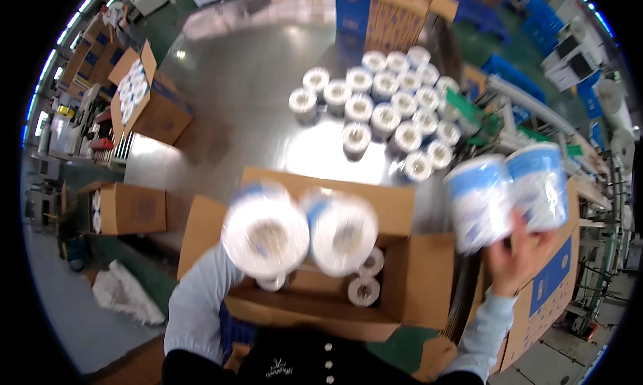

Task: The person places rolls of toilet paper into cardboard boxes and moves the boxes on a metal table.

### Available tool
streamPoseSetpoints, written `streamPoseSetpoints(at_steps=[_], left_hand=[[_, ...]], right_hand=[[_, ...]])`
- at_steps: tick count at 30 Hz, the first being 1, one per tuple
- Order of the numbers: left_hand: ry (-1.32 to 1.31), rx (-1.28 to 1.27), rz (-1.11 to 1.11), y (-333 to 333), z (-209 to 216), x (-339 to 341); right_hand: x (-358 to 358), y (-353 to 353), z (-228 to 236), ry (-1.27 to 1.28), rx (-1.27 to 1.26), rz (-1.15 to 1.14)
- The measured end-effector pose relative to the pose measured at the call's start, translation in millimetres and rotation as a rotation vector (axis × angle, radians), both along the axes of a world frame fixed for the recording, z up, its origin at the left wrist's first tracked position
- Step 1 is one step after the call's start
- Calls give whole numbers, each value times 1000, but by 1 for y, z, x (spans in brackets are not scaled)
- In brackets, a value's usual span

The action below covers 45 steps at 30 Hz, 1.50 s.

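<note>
Above the open cardboard box [395, 278], a pair of wrapped white paper rolls [268, 234] is held up, round ends facing me. My left sleeve [201, 298] runs up to these rolls; the hand itself is hidden behind them. On the right, my right hand [512, 261] grips the lower end of another pair of paper rolls [482, 201], wrapped in blue and white film. A few rolls [364, 291] stand inside the box, partly covered by the held pair. The box flaps are spread outward.
Many more wrapped rolls [385, 117] stand grouped on the metal table [228, 97]. A filled open carton [161, 110] is at the far left, with another carton [137, 207] below it. A large printed carton [542, 298] sits at the right, near a conveyor [529, 110].
</note>
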<state>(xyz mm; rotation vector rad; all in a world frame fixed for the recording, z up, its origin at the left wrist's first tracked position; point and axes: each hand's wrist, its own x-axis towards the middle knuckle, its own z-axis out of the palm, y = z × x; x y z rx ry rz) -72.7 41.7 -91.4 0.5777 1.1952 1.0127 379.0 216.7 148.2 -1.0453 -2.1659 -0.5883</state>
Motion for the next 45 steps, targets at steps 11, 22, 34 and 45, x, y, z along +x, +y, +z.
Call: streamPoseSetpoints(at_steps=[11,22,34,45], left_hand=[[1240,578,-1004,-87,-44,55],[1471,438,-1046,-131,-81,47],[1426,198,-1284,-123,-55,57],[1422,988,-327,-83,59,60]], right_hand=[[-124,-142,-173,-499,-1038,793],[-191,-230,-267,-529,-756,761],[-207,-229,-286,-381,-607,430],[-156,-235,-186,-299,-1734,953]])
